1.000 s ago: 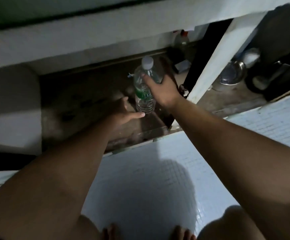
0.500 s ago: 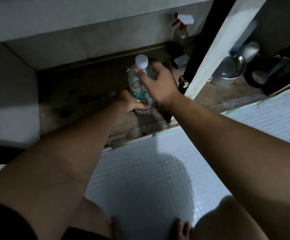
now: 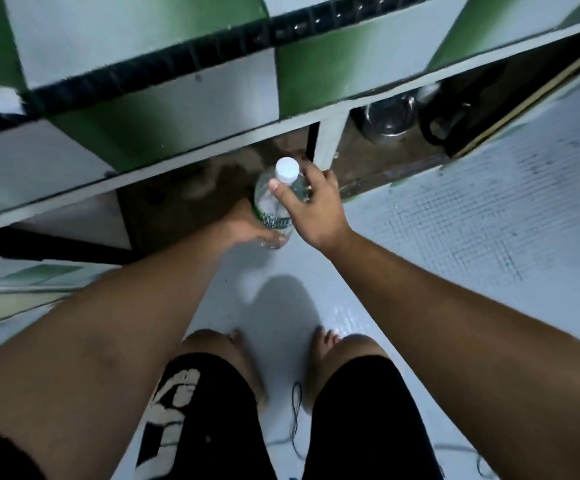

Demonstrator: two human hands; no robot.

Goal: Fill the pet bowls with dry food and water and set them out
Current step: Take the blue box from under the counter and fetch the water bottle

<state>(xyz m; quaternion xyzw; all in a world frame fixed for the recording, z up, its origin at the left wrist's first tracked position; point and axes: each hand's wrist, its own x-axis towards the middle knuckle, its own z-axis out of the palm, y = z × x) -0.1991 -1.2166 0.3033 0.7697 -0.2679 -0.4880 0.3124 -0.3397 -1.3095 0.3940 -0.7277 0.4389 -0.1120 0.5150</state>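
The task looks barely begun. The capped water bottle (image 3: pixel 265 199) is at the front edge of the cupboard (image 3: pixel 328 142), the left hand (image 3: pixel 243 226) gripping its base and the right hand (image 3: pixel 313 209) its shoulder. 1 metal bowl (image 3: pixel 387 116) sits inside the cupboard, not yet set out; no food shows.

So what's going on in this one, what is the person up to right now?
A person facing a low open cabinet holds a clear plastic water bottle in both hands at the cabinet's front edge. The right hand grips its upper part just below the white cap, which is on; the left hand holds it lower down, by the label. A metal bowl sits in the cabinet's right compartment, untouched. No water has been poured yet.
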